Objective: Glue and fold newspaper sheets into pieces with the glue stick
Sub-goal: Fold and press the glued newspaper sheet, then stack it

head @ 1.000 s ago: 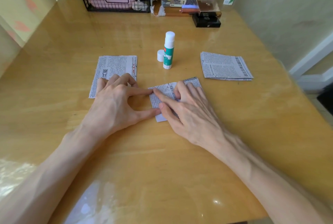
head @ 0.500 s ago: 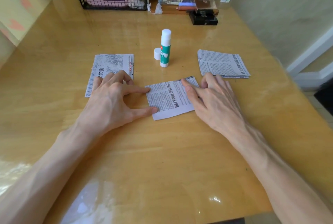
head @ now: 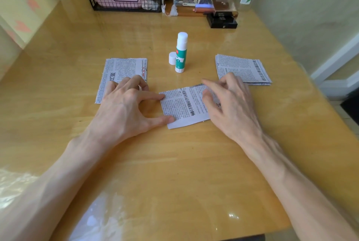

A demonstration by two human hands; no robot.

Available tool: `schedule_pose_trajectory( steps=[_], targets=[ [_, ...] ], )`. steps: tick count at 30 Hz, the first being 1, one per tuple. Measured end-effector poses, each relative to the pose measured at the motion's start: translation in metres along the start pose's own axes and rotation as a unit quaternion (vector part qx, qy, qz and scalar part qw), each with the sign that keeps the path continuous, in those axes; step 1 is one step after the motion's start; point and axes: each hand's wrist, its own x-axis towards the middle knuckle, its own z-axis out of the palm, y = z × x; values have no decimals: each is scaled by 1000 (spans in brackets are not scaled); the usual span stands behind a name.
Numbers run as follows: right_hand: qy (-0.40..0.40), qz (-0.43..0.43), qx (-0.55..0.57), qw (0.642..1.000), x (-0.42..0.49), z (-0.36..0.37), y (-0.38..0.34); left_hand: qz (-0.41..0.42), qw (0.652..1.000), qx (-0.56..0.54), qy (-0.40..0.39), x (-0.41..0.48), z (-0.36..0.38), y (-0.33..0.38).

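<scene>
On the wooden table, my straight-fingered left hand pinned the newspaper piece; my loose-fingered right hand touched it

1. One head-worn wide-angle view looks forward and down, close over the counter, facing its far edge at 12 o'clock.
2. The left hand reaches in from 7 o'clock, the right hand from 5 o'clock.

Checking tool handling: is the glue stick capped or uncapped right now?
Uncapped. The glue stick stands upright, and a small white cap rests on the table beside its base.
</scene>
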Motion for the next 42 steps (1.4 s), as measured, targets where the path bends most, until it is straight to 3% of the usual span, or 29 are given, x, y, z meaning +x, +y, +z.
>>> schedule_pose_trajectory(
  steps=[4, 7, 17, 26, 35, 42],
  targets=[
    [-87, -113, 12, 990, -10, 6, -26, 7, 1000, 4, 5, 0, 2, 1],
    [-106, -148, -10, 983, -14, 9, -31, 15, 1000, 5, 11, 0, 3, 0],
    [-42, -53, -75, 995, -12, -5, -4, 3, 1000, -2, -6, 0, 1, -1],
    [4, -18, -124, 992, -15, -7, 6, 0, 1000, -6, -5, -1, 0, -1],
    [-24, -3, -121, 992, -17, -9, 2, 6, 1000, 15, -20, -2, -1, 2],
    [-129, -109, -28, 985, -28, 1, -40, 12, 1000, 1, -23, -4, -1, 4]
  ],
)
